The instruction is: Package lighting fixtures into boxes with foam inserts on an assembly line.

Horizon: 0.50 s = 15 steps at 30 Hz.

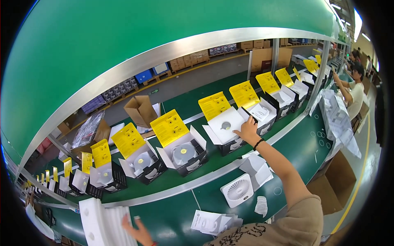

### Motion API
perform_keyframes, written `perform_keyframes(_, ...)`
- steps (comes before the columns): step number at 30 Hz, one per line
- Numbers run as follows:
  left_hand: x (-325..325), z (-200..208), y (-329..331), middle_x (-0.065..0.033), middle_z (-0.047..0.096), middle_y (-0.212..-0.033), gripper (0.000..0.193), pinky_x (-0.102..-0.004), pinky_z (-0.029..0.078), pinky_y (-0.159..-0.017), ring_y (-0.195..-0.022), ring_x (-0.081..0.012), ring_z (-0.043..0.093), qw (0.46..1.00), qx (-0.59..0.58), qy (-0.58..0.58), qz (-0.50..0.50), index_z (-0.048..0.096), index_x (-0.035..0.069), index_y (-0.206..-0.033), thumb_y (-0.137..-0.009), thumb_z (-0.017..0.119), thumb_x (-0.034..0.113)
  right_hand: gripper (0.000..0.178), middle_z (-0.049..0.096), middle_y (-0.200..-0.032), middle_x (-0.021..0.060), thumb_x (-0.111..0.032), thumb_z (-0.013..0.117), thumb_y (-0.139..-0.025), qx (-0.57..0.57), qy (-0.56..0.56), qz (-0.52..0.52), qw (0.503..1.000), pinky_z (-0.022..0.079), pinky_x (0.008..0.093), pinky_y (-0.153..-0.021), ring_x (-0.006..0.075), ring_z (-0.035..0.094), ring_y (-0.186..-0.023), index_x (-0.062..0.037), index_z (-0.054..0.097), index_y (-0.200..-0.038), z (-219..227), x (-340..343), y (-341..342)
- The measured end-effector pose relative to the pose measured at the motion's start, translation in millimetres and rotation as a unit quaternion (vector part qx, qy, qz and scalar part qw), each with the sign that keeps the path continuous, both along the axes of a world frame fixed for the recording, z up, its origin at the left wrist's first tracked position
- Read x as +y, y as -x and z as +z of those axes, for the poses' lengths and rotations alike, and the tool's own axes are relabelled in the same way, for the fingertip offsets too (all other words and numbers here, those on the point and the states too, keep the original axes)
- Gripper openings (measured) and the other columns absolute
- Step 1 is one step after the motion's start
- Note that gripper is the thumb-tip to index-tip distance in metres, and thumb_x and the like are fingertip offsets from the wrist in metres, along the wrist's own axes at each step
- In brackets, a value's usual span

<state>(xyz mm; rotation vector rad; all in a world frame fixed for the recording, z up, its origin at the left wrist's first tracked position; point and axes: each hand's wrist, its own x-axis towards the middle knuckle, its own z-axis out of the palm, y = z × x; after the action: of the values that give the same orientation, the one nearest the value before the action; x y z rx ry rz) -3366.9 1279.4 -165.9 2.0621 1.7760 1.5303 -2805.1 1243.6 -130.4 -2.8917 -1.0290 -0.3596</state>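
Note:
My right hand point(247, 130) reaches out to a black box with a raised yellow lid. Its thumb and fingers are spread at the right edge of the white foam sheet point(225, 125) lying in that box's opening. A grey round part shows through a hole in the foam. My left hand point(138, 233), slightly blurred, is at the lower left with its fingers apart and nothing in it. It is beside a stack of white foam sheets point(91, 219). Between my arms, a white square fan point(238, 190) lies on the green bench, near several white leaflets point(211, 222).
Open boxes with yellow lids, such as one with a grey round part point(183, 154), line a green belt point(172, 185) behind a metal rail. An empty brown carton point(334, 182) stands at the right. A co-worker point(352, 92) sits farther along. A green shelf point(123, 41) hangs overhead.

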Motion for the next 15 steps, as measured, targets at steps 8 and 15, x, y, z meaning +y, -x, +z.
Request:
perform_keyframes(8, 74, 17, 134, -0.015, 0.054, -0.104, 0.052, -0.0442, 0.043, -0.079, -0.094, -0.0352, 0.052, 0.899, 0.269, -0.117, 0.325, 0.05, 0.005, -0.112, -0.081, 0.052, 0.046, 0.069, 0.007, -0.141, 0.0218, -0.059, 0.044, -0.078, 0.105, -0.011, 0.145, 0.984, 0.023, 0.0638, -0.091, 0.0445, 0.011, -0.128, -0.0335, 0.017, -0.136, 10, 53, 13)
perform_keyframes(15, 102, -70, 163, -0.0164, 0.055, -0.107, 0.053, -0.047, 0.044, -0.077, -0.094, -0.041, 0.051, 0.842, 0.429, -0.035, 0.324, 0.051, 0.008, -0.114, -0.077, 0.057, 0.046, 0.067, 0.019, -0.139, 0.0211, -0.06, 0.046, -0.075, 0.157, 0.084, 0.17, 0.969, 0.023, 0.0611, -0.094, 0.0475, 0.018, -0.124, -0.0313, 0.027, -0.133, 8, 35, -1)
